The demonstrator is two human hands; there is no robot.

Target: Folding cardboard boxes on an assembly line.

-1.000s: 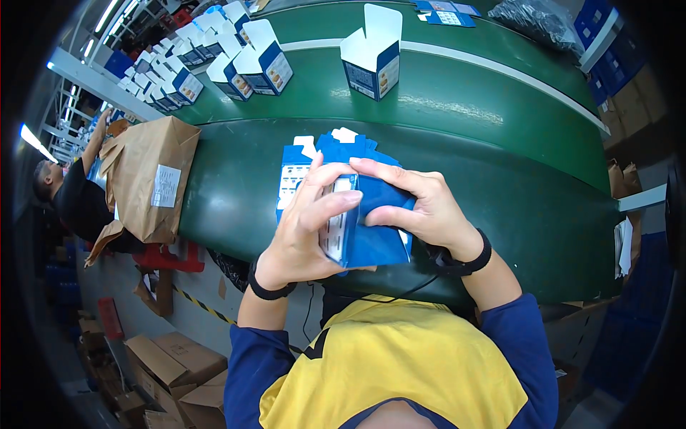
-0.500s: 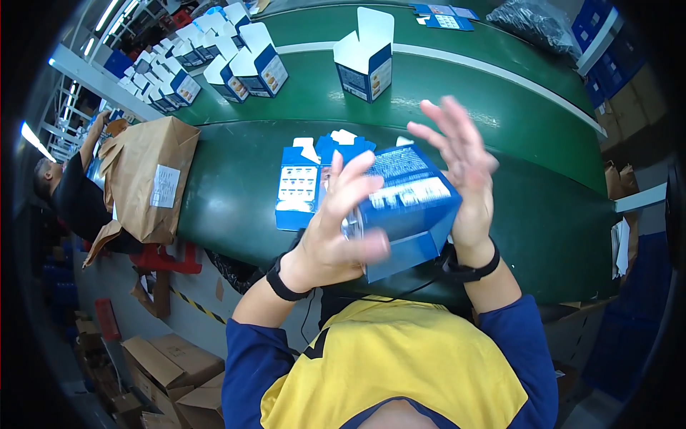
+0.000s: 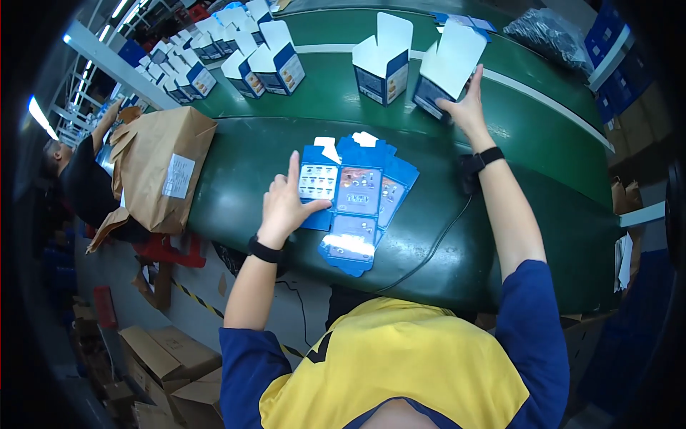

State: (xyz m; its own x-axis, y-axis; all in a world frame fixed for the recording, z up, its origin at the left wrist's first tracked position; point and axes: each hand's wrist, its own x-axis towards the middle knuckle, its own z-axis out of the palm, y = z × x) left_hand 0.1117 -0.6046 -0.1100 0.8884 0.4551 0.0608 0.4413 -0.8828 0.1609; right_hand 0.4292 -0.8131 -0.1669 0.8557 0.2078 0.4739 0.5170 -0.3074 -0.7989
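Note:
My right hand [image 3: 469, 113] grips the near right edge of a blue and white carton [image 3: 451, 63], which stands with its lid flap raised at the far right. Close beside that carton on its left is another folded carton [image 3: 383, 80], also with its flap up. Several flat, unfolded blue cartons [image 3: 357, 189] lie overlapping in front of me. At their left edge is my left hand [image 3: 284, 206], forefinger and thumb spread wide, holding nothing. The thumb tip reaches over the printed panel; whether it presses on it I cannot tell.
A green conveyor belt [image 3: 325, 99] runs behind the green worktable [image 3: 246, 161]. Several folded cartons [image 3: 277, 71] crowd the far left. A brown paper sack [image 3: 161, 168] stands at left, with another person [image 3: 89, 168] beyond. A black cable [image 3: 439, 247] crosses the table.
My right hand has carried the carton from in front of me to the far right, its flap side now up. My left hand has let go of it and moved left, uncovering the flat cartons.

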